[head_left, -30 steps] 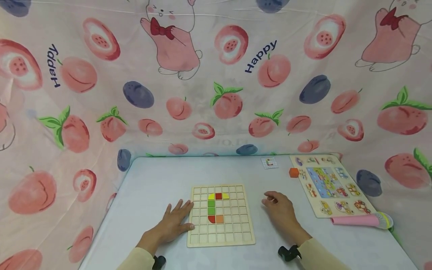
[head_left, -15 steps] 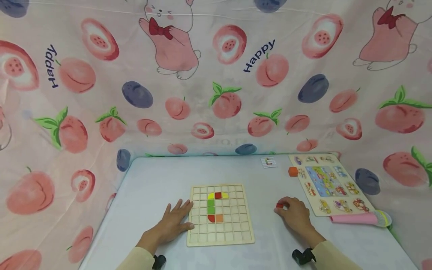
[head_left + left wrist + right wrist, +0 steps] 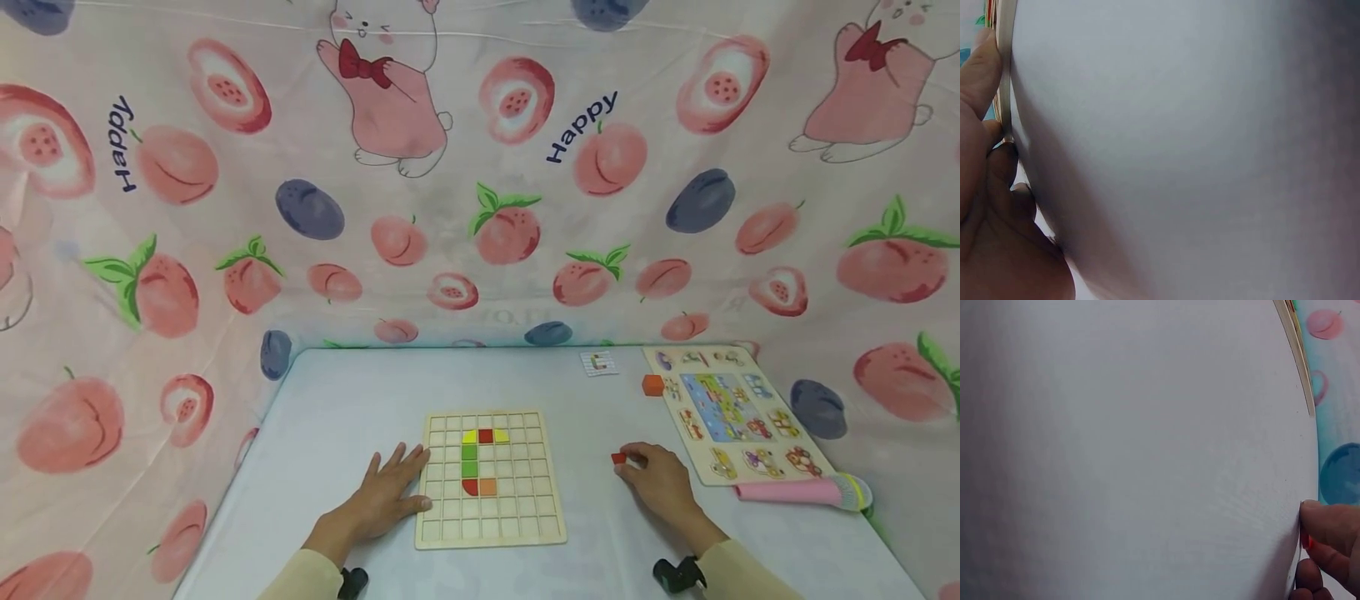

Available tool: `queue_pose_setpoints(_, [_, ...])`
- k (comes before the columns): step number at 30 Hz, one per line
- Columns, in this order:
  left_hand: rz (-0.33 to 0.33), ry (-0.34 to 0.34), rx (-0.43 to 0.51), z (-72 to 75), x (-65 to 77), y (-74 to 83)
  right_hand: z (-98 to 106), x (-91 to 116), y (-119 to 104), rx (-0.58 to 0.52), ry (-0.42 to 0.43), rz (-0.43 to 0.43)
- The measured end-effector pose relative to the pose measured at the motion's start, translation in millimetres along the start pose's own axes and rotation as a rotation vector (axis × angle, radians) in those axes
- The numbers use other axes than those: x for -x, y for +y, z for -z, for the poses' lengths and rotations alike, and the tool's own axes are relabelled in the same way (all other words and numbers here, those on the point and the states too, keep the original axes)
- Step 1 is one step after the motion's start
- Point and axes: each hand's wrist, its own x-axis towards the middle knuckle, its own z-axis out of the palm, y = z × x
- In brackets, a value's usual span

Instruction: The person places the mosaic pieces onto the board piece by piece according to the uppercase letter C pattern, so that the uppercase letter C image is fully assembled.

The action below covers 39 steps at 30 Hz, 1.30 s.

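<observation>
A wooden grid board (image 3: 525, 518) lies flat in the middle of the table. Colored tiles sit in some of its squares: two yellow rounded ones, a red square (image 3: 486, 436), green ones (image 3: 469, 460), a red rounded one (image 3: 470, 487) and an orange square (image 3: 488, 487). My left hand (image 3: 381, 493) lies with fingers straight at the board's left edge; the left wrist view shows the thumb against that edge. To the right of the board, my right hand (image 3: 662, 485) pinches a small red tile (image 3: 618, 458) low over the table, its reddish edge (image 3: 1305, 541) showing between fingers in the right wrist view.
A small card (image 3: 599, 363) with a colored pattern lies at the back. Beside an orange hexagonal block (image 3: 653, 385), a picture puzzle board (image 3: 712, 462) lies at the right, with a pink toy microphone (image 3: 795, 489) along its front edge. A fruit-print cloth (image 3: 510, 308) hangs behind.
My right hand has shifted to the right, away from the board, and a red tile now shows at its fingertips. The left hand and the tiles on the board stay in place.
</observation>
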Motion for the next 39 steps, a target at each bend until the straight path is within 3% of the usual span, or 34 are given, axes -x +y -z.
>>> queue_pose_setpoints(15, [0.008, 0.001, -0.006, -2.8, -0.4, -0.9, -2.8, -2.0, -0.1, 0.024, 0.002, -0.006])
queue_pose_setpoints(24, [0.018, 0.004, -0.001, -2.0, -1.2, 0.3, -1.7, -1.2, -1.2, -0.044, 0.027, -0.024])
queue_pose_setpoints(32, [0.008, 0.009, -0.01, -3.1, -2.3, -1.8, -7.3, -0.5, -13.8, -0.136, 0.096, -0.038])
queue_pose_setpoints(39, [0.017, -0.003, -0.028, -3.8, -3.2, -4.2, -26.6, -0.1, -41.7, -0.213, 0.131, -0.027])
